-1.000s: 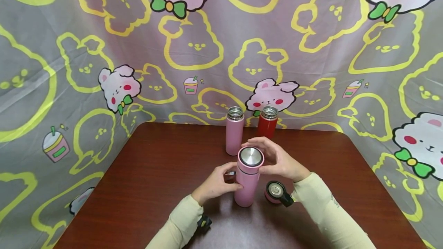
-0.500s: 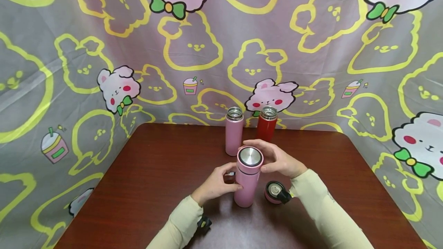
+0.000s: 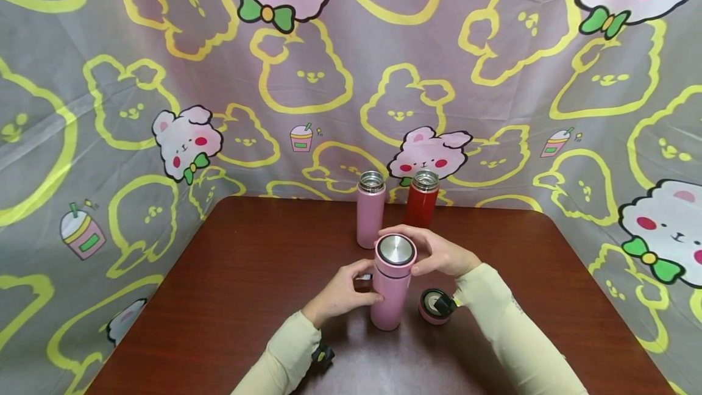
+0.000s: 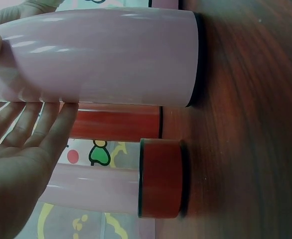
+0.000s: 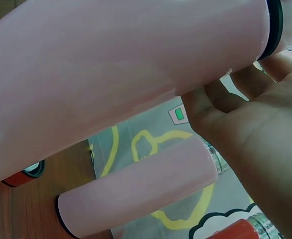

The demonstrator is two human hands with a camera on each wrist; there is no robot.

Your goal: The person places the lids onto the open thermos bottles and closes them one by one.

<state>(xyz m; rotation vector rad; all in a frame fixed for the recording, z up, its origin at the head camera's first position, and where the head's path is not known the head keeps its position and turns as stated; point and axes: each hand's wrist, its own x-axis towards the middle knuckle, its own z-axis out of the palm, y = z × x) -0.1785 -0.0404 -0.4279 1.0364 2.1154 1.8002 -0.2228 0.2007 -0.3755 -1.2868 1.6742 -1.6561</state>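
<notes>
Right hand [image 3: 439,256] and its sleeve [image 3: 488,297] have swung slightly leftward since the earlier frame; the left hand [image 3: 341,290] and the near pink bottle [image 3: 388,303] hold their places. From my remote station I see this bottle between the two hands, apparently standing on the tabletop [image 3: 252,273]. Its long axis, upright, is in my judgement the governing relation: the right hand lies nearer the lid [image 3: 404,270], the left nearer the base. Right fingers are curved around the lid; left fingers and thumb are wrapped about the body. Just right of the base rests a loose pink cap [image 3: 433,320]. Farther off stand an uncapped pink bottle [image 3: 370,218] and, to its right, a red bottle [image 3: 421,207].
</notes>
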